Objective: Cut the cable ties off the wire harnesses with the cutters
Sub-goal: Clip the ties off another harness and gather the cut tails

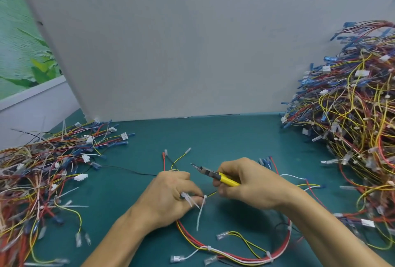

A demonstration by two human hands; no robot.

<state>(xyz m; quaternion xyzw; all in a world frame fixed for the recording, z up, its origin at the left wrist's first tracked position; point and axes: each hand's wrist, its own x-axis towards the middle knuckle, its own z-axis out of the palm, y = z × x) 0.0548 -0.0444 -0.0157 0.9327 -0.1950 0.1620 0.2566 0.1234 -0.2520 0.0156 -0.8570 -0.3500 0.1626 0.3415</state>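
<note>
Yellow-handled cutters [215,176] are gripped in your right hand [248,183], tips angled up and away from the cable tie [204,198]. Your left hand [171,194] pinches the wire harness [235,255] just left of that tie, likely keeping it taut for cutting. Fingers hide the wire there, and the cutters' jaws are too small to read.

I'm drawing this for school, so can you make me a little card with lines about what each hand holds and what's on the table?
Left hand: pinches the wire harness beside a white cable tie
Right hand: grips the yellow-handled cutters, tip pointing away from that tie
Cable tie: not yet cut, tail hanging down
Left pile: tangled harnesses
Right pile: bigger tangle
Table: green
</note>
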